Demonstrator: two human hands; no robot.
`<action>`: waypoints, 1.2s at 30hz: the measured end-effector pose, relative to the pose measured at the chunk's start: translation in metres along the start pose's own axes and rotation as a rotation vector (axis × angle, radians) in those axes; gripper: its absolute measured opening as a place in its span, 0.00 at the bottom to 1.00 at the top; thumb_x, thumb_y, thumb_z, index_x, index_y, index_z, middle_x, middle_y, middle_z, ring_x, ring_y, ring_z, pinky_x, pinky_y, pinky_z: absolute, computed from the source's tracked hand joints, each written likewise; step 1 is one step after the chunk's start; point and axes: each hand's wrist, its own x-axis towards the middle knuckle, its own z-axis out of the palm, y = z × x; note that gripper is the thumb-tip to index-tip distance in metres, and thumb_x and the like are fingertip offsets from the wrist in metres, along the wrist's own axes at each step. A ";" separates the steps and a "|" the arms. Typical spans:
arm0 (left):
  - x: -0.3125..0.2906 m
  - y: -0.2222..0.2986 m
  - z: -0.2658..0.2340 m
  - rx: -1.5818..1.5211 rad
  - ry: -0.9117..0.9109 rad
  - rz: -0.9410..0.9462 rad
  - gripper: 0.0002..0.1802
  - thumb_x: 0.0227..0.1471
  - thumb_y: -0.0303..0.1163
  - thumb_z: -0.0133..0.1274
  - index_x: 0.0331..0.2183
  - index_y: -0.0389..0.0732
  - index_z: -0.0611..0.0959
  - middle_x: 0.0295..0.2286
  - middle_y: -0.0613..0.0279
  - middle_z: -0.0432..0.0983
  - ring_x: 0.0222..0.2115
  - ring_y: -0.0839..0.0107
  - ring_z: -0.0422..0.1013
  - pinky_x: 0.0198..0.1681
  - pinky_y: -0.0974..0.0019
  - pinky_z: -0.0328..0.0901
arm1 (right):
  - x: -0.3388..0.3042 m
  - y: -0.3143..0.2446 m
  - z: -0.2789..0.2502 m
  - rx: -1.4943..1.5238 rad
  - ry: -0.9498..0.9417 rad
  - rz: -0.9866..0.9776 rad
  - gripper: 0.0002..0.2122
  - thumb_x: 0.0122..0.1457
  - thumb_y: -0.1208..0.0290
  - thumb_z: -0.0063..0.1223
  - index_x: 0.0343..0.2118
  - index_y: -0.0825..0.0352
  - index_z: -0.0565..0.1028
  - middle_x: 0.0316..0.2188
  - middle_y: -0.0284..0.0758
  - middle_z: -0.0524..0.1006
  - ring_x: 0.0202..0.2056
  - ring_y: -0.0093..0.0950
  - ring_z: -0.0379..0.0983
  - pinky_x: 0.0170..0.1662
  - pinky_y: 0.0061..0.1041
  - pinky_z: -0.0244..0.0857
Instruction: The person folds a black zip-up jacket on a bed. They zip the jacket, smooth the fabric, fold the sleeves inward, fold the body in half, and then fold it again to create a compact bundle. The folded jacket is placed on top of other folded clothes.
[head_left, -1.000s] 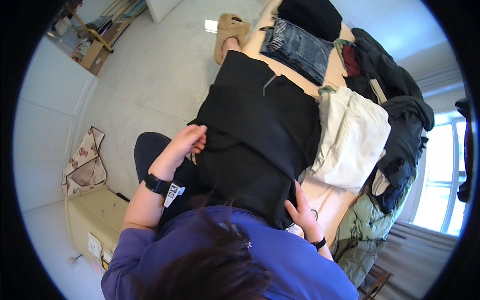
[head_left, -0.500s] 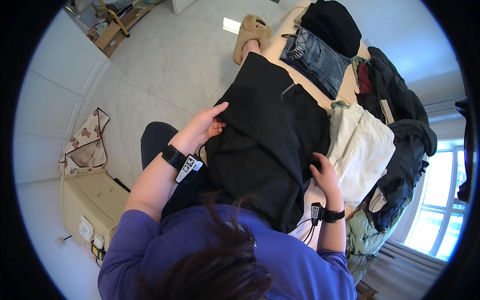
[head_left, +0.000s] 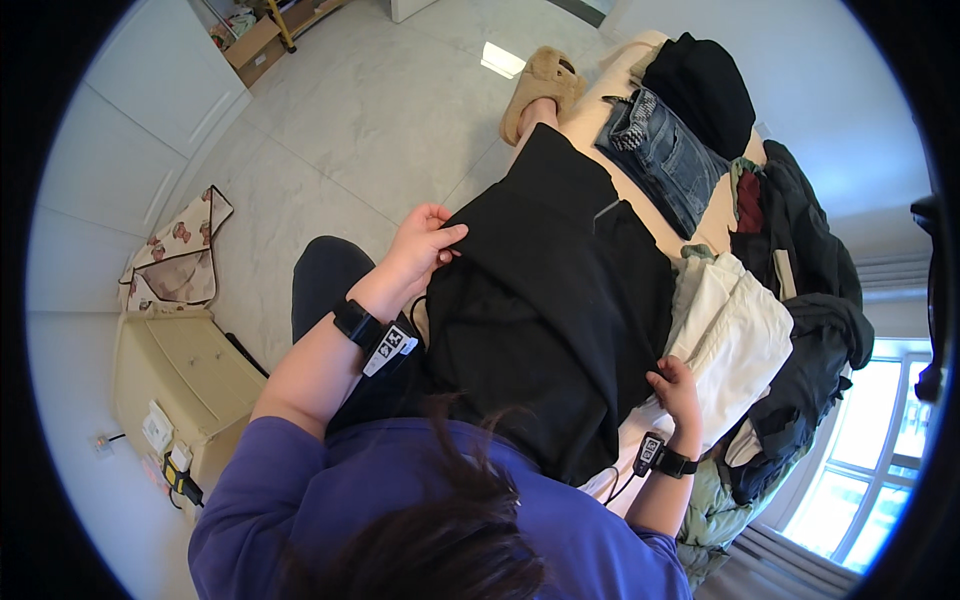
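Note:
A black garment point(head_left: 530, 330), its exact kind unclear under the folds, lies spread over my lap, a short pale line on its upper right part. My left hand point(head_left: 425, 245) pinches its left edge between thumb and fingers. At the opposite edge, my right hand point(head_left: 678, 390) has its fingers curled against the black cloth, thumb and index finger close together. White folded clothing point(head_left: 745, 335) lies just beyond that hand. Both wrists wear black straps with small devices.
Folded blue jeans point(head_left: 665, 155) and a folded black garment point(head_left: 703, 85) lie on the cream bed point(head_left: 610, 75). Dark clothes point(head_left: 815, 325) are heaped at the right beside a green quilted piece point(head_left: 715, 510). A beige cabinet point(head_left: 190, 365) and patterned fabric bag point(head_left: 180, 255) stand left.
The view has shifted, so the scene sits lower and further right. My left hand has moved slightly up the garment's edge, thumb and fingers closing on it. My right hand stays by the right edge.

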 end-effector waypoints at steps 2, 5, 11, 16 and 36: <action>0.000 0.003 0.002 0.022 -0.033 0.021 0.18 0.51 0.25 0.58 0.41 0.42 0.68 0.31 0.62 0.75 0.22 0.77 0.67 0.24 0.77 0.60 | -0.001 0.005 -0.006 -0.057 -0.009 -0.001 0.11 0.56 0.71 0.58 0.23 0.69 0.69 0.14 0.25 0.64 0.15 0.17 0.61 0.17 0.22 0.54; 0.008 0.005 0.009 0.142 -0.107 -0.042 0.22 0.51 0.29 0.59 0.45 0.41 0.67 0.34 0.61 0.75 0.27 0.76 0.69 0.26 0.76 0.61 | -0.002 0.011 -0.010 -0.101 0.028 0.077 0.18 0.59 0.64 0.57 0.16 0.68 0.69 0.11 0.26 0.63 0.13 0.18 0.60 0.17 0.22 0.55; 0.057 0.006 0.024 0.216 -0.218 -0.029 0.28 0.52 0.32 0.59 0.52 0.47 0.67 0.41 0.56 0.72 0.41 0.70 0.70 0.43 0.66 0.67 | -0.005 0.000 0.006 -0.422 0.115 -0.068 0.14 0.52 0.65 0.63 0.31 0.72 0.72 0.24 0.40 0.74 0.25 0.30 0.70 0.30 0.30 0.65; 0.074 -0.010 0.021 0.291 -0.254 0.033 0.27 0.51 0.30 0.59 0.52 0.44 0.67 0.40 0.58 0.72 0.40 0.71 0.69 0.46 0.66 0.65 | -0.046 -0.036 0.054 -0.395 0.473 -0.486 0.28 0.50 0.74 0.57 0.56 0.70 0.63 0.56 0.48 0.63 0.59 0.46 0.57 0.62 0.40 0.51; 0.008 -0.102 -0.069 -0.071 -0.494 -0.979 0.52 0.52 0.73 0.32 0.59 0.35 0.61 0.52 0.38 0.65 0.48 0.45 0.68 0.51 0.50 0.64 | -0.017 -0.210 0.113 -0.766 -0.072 -0.788 0.32 0.49 0.66 0.60 0.60 0.58 0.65 0.65 0.45 0.52 0.65 0.54 0.42 0.64 0.55 0.38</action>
